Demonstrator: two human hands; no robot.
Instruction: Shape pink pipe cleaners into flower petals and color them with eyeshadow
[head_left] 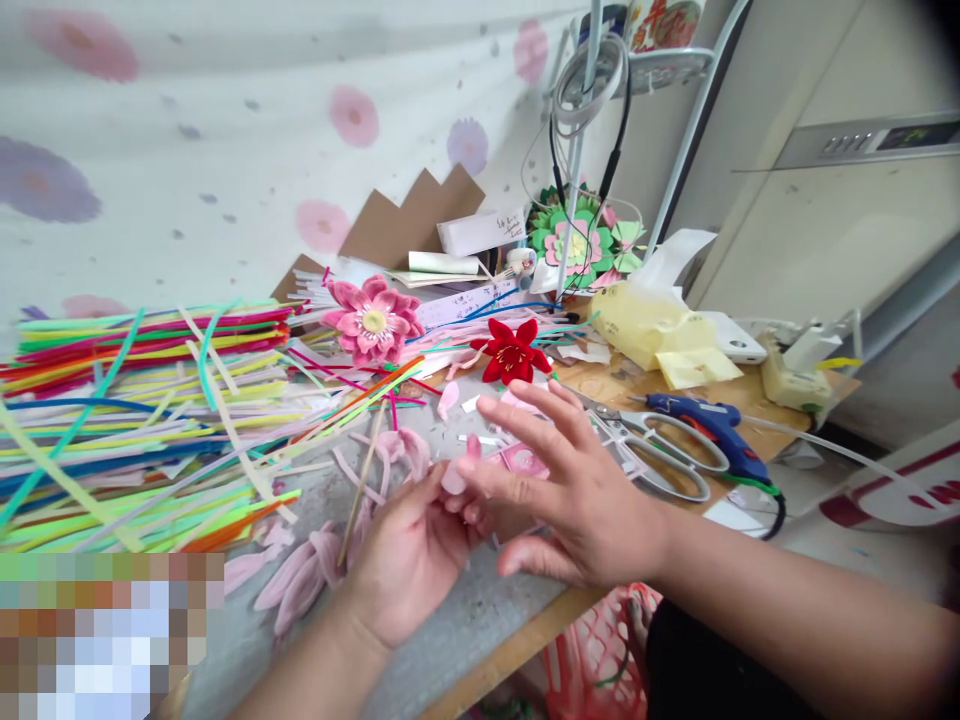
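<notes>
My left hand (412, 565) is closed, thumb against fingers, on a small pale pink petal (454, 478) that looks fuzzy. Just to its right, my right hand (566, 490) has its fingers spread and holds nothing; its fingertips come near the petal, and I cannot tell whether they touch it. Left of my left hand lie several pink looped petals (311, 575) and a thin wooden stick (364, 480). Beyond the hands are a finished pink flower (375, 320) and a red flower (512, 352).
Bundles of coloured pipe cleaners (150, 430) cover the table's left side. To the right are scissors (667, 455), a blue glue gun (709, 430), a yellow plastic bag (637, 325) and a power strip (799, 370). A shelf rack (574, 190) stands behind. A red basket (596, 655) sits below the table edge.
</notes>
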